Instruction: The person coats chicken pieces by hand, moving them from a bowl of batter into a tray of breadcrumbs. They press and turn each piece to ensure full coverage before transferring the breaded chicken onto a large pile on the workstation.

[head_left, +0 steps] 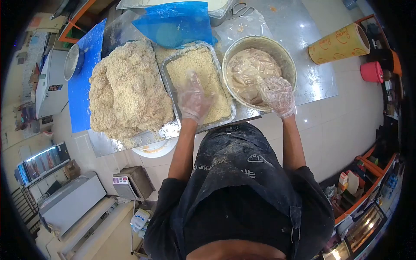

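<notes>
My left hand, in a clear plastic glove, lies over the pale crumbs in a metal tray. Its fingers are stretched out and the thumb stands apart; nothing shows in its grasp. At the right side of a round tub, my right hand reaches over the rim in a glove smeared with batter. Those fingers are curled down at the wet, batter-coated pieces, and what they grip, if anything, is hidden. Left of the tray rises a large heap of crumb-coated pieces.
A blue plastic sheet lies behind the tray, near scissors and another metal container. On the right of the metal table stands a large yellow printed roll. A blue board is under the heap's left side.
</notes>
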